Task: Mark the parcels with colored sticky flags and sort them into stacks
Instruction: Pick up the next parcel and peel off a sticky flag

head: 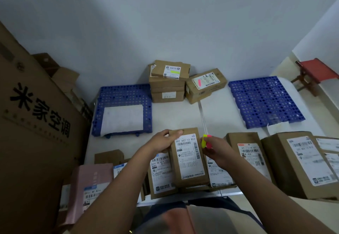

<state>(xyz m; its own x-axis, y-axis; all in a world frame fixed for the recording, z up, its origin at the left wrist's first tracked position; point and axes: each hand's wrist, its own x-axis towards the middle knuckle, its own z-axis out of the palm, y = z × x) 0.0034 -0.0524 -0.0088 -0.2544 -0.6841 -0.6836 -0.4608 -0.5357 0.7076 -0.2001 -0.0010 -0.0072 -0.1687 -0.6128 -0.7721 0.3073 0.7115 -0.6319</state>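
A left hand (161,143) grips a labelled parcel (188,157) atop unsorted boxes at the desk's (176,116) near edge, steadying it, while the right hand (213,148) pinches yellow and pink sticky flags (205,141); flagged stacks (167,81) wait beyond.

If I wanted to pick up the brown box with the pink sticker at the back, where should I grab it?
Probably by its two long side walls, reaching down from above. The box with the pink flag lies flat and slightly turned, its top open. The taller stack sits close on its left, so fingers fit best near its right end.
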